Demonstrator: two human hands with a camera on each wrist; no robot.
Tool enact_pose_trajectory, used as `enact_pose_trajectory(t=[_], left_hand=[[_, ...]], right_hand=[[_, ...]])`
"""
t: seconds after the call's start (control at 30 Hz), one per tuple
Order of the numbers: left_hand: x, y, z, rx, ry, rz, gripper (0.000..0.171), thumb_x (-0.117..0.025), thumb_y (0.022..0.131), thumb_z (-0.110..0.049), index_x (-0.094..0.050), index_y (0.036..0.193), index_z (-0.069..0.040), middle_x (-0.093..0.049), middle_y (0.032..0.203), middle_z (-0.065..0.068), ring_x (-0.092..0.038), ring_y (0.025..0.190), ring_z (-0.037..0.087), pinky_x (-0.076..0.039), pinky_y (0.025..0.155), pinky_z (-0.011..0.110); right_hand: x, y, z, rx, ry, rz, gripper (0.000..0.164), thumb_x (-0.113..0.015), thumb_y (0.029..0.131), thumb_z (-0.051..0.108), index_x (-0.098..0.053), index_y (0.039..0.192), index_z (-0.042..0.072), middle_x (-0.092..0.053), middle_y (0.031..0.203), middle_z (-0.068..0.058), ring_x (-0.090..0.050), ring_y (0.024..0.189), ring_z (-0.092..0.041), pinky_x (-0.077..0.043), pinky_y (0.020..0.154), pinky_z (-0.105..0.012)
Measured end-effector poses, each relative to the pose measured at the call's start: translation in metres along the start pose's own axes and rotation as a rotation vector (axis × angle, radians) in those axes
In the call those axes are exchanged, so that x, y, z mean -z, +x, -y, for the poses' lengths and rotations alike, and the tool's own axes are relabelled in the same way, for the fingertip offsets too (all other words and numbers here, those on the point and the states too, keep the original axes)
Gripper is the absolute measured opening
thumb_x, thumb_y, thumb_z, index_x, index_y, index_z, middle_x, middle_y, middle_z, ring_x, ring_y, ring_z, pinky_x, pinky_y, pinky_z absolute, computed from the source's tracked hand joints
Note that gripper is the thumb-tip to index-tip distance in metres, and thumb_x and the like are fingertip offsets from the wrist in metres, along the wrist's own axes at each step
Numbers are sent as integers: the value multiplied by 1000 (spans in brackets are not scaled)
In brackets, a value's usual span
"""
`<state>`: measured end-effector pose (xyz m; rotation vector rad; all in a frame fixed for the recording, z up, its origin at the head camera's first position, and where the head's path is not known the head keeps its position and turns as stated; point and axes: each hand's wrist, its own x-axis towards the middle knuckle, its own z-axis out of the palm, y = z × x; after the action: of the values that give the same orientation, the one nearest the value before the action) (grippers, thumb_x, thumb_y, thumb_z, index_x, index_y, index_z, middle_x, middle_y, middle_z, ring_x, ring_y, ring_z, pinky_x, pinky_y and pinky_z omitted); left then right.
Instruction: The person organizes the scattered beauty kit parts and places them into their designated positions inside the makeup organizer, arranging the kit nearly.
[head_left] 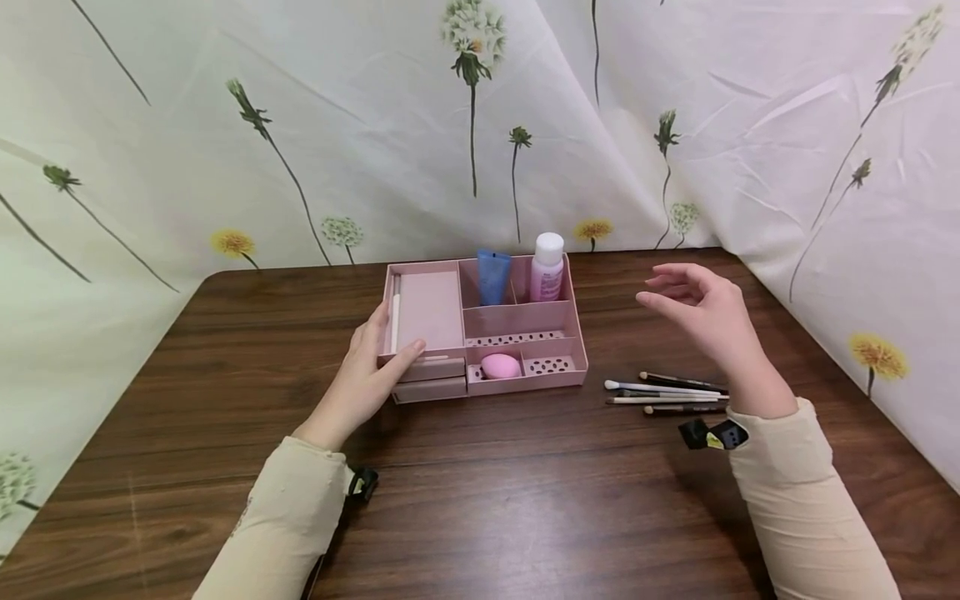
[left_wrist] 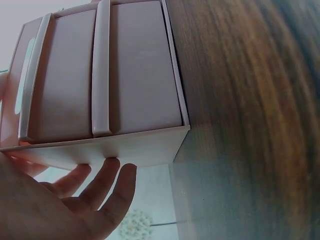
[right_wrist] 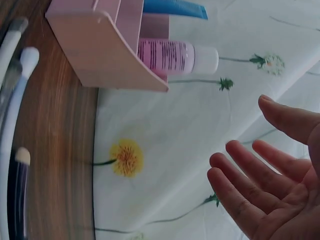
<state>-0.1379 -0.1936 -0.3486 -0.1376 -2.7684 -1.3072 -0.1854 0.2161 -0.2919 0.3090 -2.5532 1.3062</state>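
A pink makeup organizer (head_left: 517,319) stands toward the back of the table. My left hand (head_left: 363,379) grips its left front corner, thumb over the top edge and fingers against the side wall, as the left wrist view shows. Inside it are a blue squeeze tube (head_left: 493,277), a pink bottle (head_left: 547,275) with a white cap, and a pink egg-shaped makeup sponge (head_left: 501,366). One white-handled brush (head_left: 395,321) lies along the left tray. To the right, several makeup brushes (head_left: 660,400) lie in a bunch. Above and behind them my right hand (head_left: 705,321) hovers, holding nothing.
Two drawers (left_wrist: 137,65) are closed in the organizer's left front. A white floral cloth (head_left: 405,133) hangs behind the dark wooden table (head_left: 480,500). Black straps with small devices (head_left: 712,435) sit at both wrists.
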Motion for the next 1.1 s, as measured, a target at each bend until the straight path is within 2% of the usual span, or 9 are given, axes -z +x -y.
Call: enact_pose_trajectory(t=[0.1,0.2,0.3,0.47,0.57,0.87,1.1], left_hand=[[0,0,0,-5,1,-2,85,-55,98,-48,-8,161,-14,-16,162,20,-20,149,34,-21,118,59],[1,1,1,-9,3,-4,85,-55,98,-48,-8,161,-14,-16,162,20,-20,149,34,-21,118,59],[2,0,0,-5,5,-4,85,-55,98,-48,-8,161,-13,-16,162,21,-20,149,35,-21,118,59],[2,0,-1,-2,6,-1,86,-55,98,-47,-8,161,-12,-16,162,22,-20,149,35,-21,118,59],[2,1,-2,-2,5,2,86,-55,98,-47,-8,160,-12,-17,161,22,-20,149,35,-21,118,59],[0,1,-2,-2,3,7,86,-55,98,-48,-7,161,-13,-17,161,22,-21,149,35,-21,118,59],[0,1,-1,2,1,9,86,-55,98,-48,-7,161,-14,-16,162,21,-20,149,34,-20,118,59]], right_hand=[[7,2,-4,-28,-51,21,42,-75,89,31,-67,120,5,-63,88,30,-60,79,9,-47,70,-10],[14,5,-8,-69,-107,77,40,-75,88,35,-68,116,7,-63,83,30,-59,77,6,-46,68,-13],[19,8,-13,-107,-165,156,42,-75,87,39,-69,114,7,-66,87,23,-59,76,3,-46,69,-17],[23,13,-27,-140,-252,282,44,-74,88,41,-70,115,6,-72,98,3,-60,82,-4,-47,74,-23],[25,15,-37,-144,-290,368,42,-74,88,39,-71,112,6,-72,99,-2,-59,85,-8,-46,77,-26],[25,16,-67,-160,-271,596,32,-79,84,25,-72,103,0,-71,89,1,-56,80,-9,-46,72,-25],[20,18,-83,-247,-137,753,34,-78,83,11,-65,106,-10,-69,87,-1,-59,78,-7,-51,72,-25]])
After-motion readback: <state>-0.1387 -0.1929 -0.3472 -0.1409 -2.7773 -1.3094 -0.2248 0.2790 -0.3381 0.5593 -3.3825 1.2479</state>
